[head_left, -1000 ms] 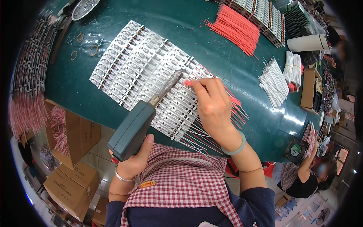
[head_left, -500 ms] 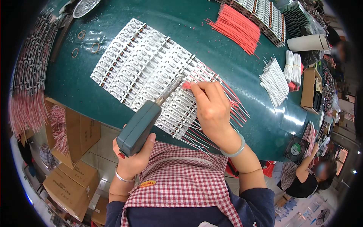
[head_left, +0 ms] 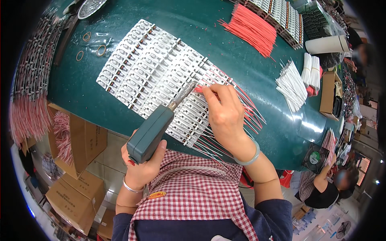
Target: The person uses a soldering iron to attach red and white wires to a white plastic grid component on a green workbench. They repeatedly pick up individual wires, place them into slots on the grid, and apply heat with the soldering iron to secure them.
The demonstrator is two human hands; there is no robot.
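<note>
My left hand (head_left: 144, 162) is wrapped round the dark green body of a soldering gun (head_left: 149, 134). Its metal barrel slants up and right, with the tip over a sheet of white plastic parts (head_left: 157, 68) set in rows. Close to that tip, my right hand (head_left: 225, 112) is closed in a pinch on red wires (head_left: 199, 89), whose ends reach toward the tip. More red and white wires (head_left: 251, 114) trail off the right side of the sheet, some under my right hand. The exact contact at the tip is too small to make out.
Bundles of red wire (head_left: 253, 30) and white wire (head_left: 291, 86) lie on the green table (head_left: 193, 24). Stacked white parts (head_left: 277, 18) stand at the back right, rubber bands (head_left: 101, 50) at left. Cardboard boxes (head_left: 76, 193) sit lower left; a co-worker (head_left: 329, 186) is at right.
The soldering gun has shifted slightly up and to the right with my left hand. My right hand has moved up a little, still pinching the red wires.
</note>
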